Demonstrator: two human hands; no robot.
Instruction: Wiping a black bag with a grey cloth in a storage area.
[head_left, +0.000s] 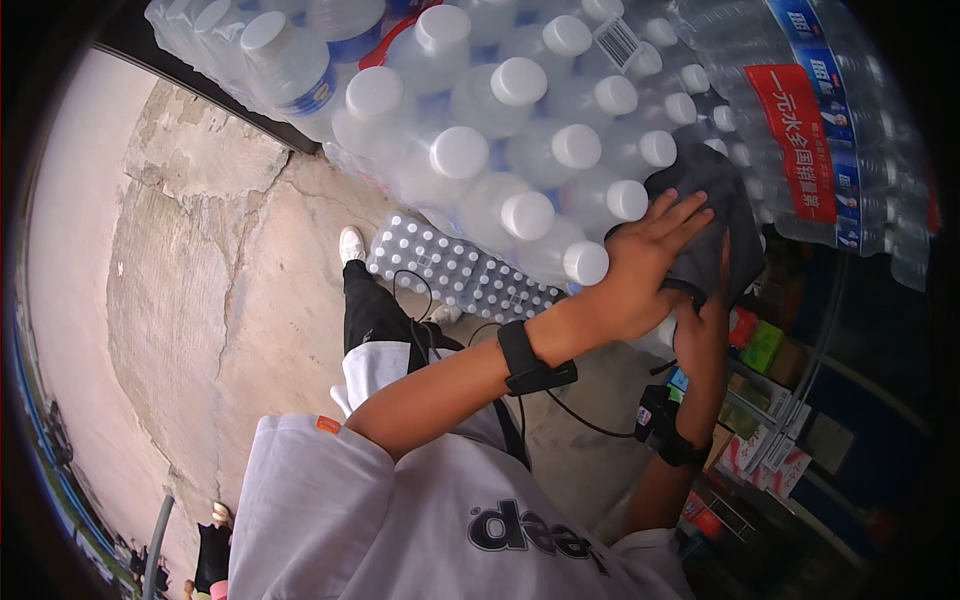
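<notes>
A dark grey cloth lies against shrink-wrapped water bottles with white caps. My left hand rests on the cloth beside the nearest caps, its fingers stretched out over the fabric and its thumb hidden. From below, my right hand holds the cloth's lower edge. One of its fingers runs up along the cloth, and the others are covered. Black straps with small devices sit on both wrists.
More wrapped bottles with a red and blue label band rise at the right. A low bottle pack lies on the cracked concrete floor by my feet. Shelves with coloured boxes stand at the lower right. Black cables hang near my arms.
</notes>
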